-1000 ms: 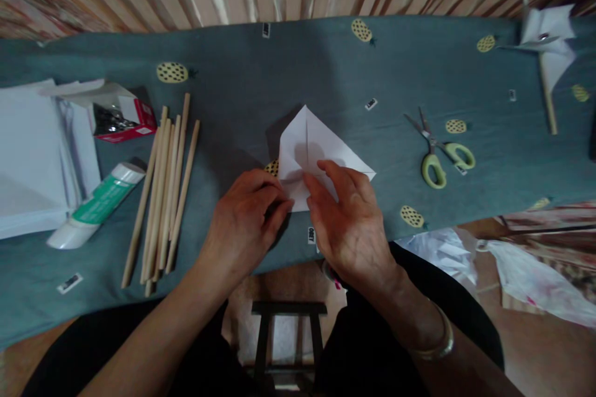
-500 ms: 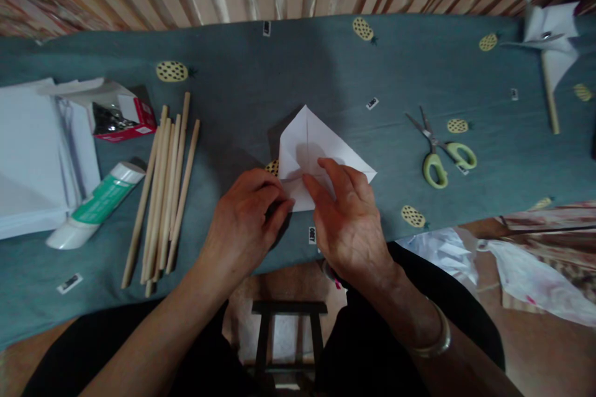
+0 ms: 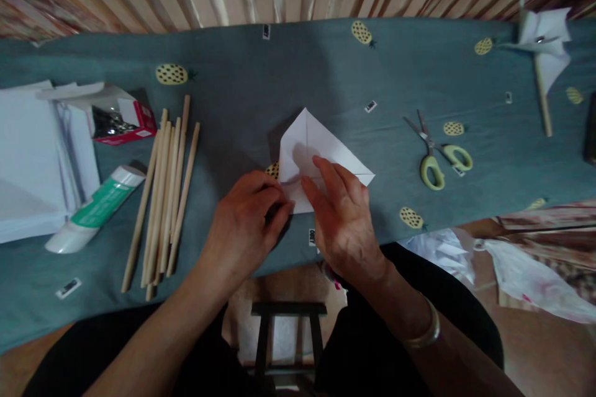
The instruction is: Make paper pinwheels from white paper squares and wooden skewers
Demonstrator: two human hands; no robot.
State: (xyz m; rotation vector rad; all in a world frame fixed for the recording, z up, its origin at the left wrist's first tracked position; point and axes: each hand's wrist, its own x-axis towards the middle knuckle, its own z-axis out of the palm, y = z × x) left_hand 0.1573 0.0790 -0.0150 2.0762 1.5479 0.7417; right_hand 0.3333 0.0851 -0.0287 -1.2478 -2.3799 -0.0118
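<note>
The folded white paper (image 3: 321,149) is lying near the teal cloth's (image 3: 261,80) front edge — open cloth beyond it. The left hand (image 3: 244,226) is pinching its corner; the right hand (image 3: 342,217) is pressing it, fingers loosely spread.

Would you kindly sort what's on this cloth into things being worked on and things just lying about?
In hand: folded white paper, pressed by the left hand and right hand.
Lying about: scissors, wooden sticks, glue tube, red box, paper stack, paper pinwheel.
</note>
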